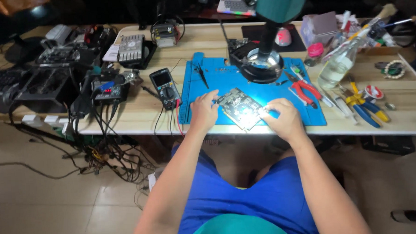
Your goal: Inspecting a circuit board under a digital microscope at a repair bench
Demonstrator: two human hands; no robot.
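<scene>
A green circuit board [240, 107] lies tilted on a blue work mat [218, 79] near the table's front edge, brightly lit from above. My left hand [203, 111] grips the board's left corner with the fingers curled on it. My right hand [285, 120] holds the board's right edge between thumb and fingers. A microscope with a round ring light [263, 66] stands just behind the board on the mat.
A black multimeter [166, 88] with leads lies left of the mat. Red-handled pliers [303, 89], yellow and blue cutters [364, 106] and a clear bottle [337, 66] sit to the right. Electronics boxes and tangled cables [98, 148] crowd the left end.
</scene>
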